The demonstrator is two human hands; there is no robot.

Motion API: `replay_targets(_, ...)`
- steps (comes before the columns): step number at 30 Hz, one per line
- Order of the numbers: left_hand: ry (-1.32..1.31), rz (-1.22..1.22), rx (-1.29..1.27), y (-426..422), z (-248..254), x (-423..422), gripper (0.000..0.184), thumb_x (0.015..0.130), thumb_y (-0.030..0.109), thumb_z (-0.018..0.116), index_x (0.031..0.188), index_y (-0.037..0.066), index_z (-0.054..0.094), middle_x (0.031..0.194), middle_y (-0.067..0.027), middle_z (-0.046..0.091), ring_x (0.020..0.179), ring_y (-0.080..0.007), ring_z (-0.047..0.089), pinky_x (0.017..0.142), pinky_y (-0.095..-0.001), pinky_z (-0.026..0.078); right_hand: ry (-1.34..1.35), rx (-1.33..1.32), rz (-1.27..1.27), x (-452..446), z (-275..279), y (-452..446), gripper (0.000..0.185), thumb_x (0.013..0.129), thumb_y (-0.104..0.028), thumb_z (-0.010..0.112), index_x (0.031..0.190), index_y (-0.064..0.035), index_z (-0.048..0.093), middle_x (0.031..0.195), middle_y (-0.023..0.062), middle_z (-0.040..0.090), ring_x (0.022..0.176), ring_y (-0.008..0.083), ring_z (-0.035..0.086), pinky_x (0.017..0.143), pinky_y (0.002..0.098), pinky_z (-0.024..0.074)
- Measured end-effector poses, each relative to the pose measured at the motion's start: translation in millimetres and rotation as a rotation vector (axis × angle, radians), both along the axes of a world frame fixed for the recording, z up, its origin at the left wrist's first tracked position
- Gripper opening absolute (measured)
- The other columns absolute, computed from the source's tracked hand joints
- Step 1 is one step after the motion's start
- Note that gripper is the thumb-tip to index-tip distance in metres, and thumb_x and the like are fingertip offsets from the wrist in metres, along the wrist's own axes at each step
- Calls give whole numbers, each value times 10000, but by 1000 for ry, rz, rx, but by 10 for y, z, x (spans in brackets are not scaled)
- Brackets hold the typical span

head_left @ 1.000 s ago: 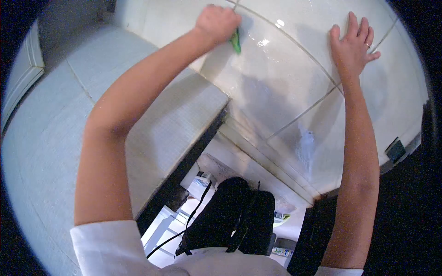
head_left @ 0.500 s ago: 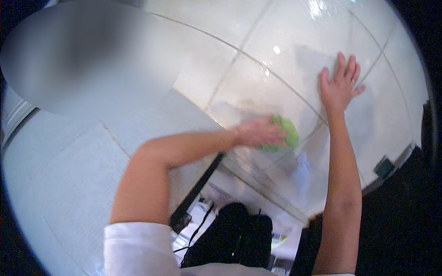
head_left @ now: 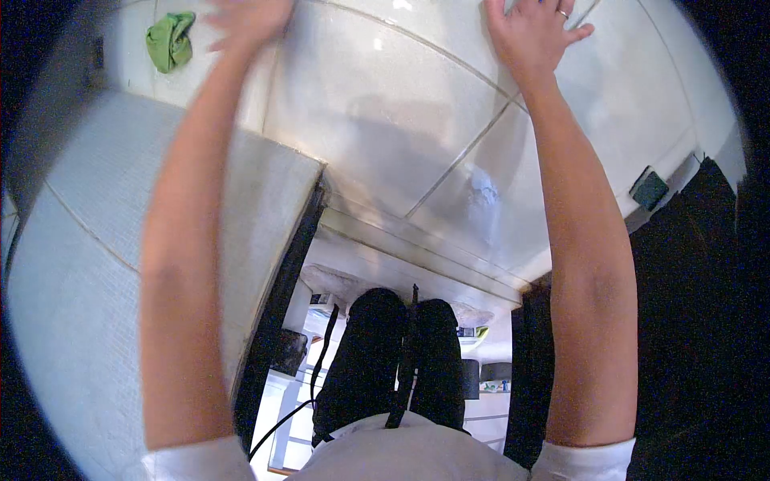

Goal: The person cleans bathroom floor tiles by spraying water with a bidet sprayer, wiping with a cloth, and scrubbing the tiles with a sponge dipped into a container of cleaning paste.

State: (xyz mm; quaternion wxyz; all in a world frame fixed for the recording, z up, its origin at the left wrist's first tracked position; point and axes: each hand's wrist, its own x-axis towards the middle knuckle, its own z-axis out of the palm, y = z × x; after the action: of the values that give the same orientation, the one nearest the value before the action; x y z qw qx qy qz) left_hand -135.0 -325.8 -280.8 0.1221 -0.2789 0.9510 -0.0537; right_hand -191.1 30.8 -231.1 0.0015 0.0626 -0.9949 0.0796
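Note:
A crumpled green cloth point(head_left: 170, 42) lies on the white tiled surface at the upper left. Just to its right is my left hand point(head_left: 253, 20), smeared a little by motion, fingers spread and apart from the cloth. My right hand point(head_left: 536, 36) rests with its fingers outstretched on the glossy tiles point(head_left: 385, 72) at the top, partly cut off by the frame edge. A ring shows on one of its fingers. Neither hand holds anything.
A dark green scouring pad point(head_left: 650, 189) sits by the right edge of the tiles. At left is a bluish tiled surface point(head_left: 88, 184) with a dark edge strip. Below, my legs point(head_left: 377, 353) show in black, with a dark cord point(head_left: 325, 353) beside them.
The green cloth has left my left hand and now lies farther up and left. My left hand has moved up and left; the view has shifted, with my right hand still on the tiles.

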Motion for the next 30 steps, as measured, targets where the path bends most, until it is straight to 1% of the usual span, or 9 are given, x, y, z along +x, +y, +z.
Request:
replay_targets(1,-196,414,312,1196,889,-202,893,854,482,532,1483,83,39,1535,-205,-39,1410,-398,21,1047,-682,139,10,-12,5,7,-7,1,627,778,-327,558,1346,-132,381,1473,134,248,1384,326,188,1023,705,137)
replay_targets(5,-101,212,501,2595,840,437,1140,705,660,636,1484,107,14,1512,-261,-96,1366,-515,-63,946,-779,133,73,-15,30,-1,-44,58,620,798,-349,549,1349,-105,403,1483,149,262,1385,336,202,1022,709,125)
replay_targets(12,-164,73,547,2937,965,713,1186,664,599,728,1488,201,-27,1497,-263,-166,1329,-569,-116,871,-812,189,0,-249,79,-59,-243,326,720,752,-418,607,1384,-135,408,1501,157,253,1391,343,204,1047,691,100)
replay_targets(14,-186,70,537,2934,958,735,1194,661,609,724,1486,192,-33,1493,-272,-167,1325,-577,-111,857,-819,185,-82,-245,48,104,-358,1035,470,807,-347,558,1244,-180,526,1392,87,415,1327,293,318,978,731,154)
replay_targets(18,-61,-45,511,2883,866,849,1197,626,645,727,1487,169,44,1512,-255,-107,1332,-580,-32,869,-812,198,256,459,-437,872,-271,2631,622,799,-434,589,1345,-179,437,1366,246,389,1311,411,297,988,713,181)
replay_targets(20,-27,-131,381,2712,885,1183,1066,663,625,711,1459,109,226,1502,-286,83,1360,-504,132,979,-686,271,93,116,-519,1137,-100,2947,622,814,-387,567,1355,-124,409,1411,260,330,1316,440,283,995,689,203)
replay_targets(22,266,-302,682,2391,951,1526,839,736,545,691,1355,42,430,1390,-299,364,1305,-393,366,1032,-480,350,124,111,-343,1344,-162,3159,613,805,-321,587,1350,-109,404,1378,259,361,1273,429,337,999,634,252)
replay_targets(23,285,-211,798,2314,1113,1814,521,823,294,651,1219,-28,545,1271,-267,511,1215,-359,482,1028,-361,373,171,144,-177,1429,-167,3256,609,796,-254,607,1346,-95,399,1346,259,391,1230,419,391,1003,578,301)
replay_targets(30,373,-510,675,1957,1336,3217,327,864,59,542,1180,-24,559,1146,-215,582,1061,-359,549,937,-409,426,21,-328,-130,3115,389,2597,361,760,-55,590,1115,6,582,1200,193,537,1147,360,488,1005,404,378)
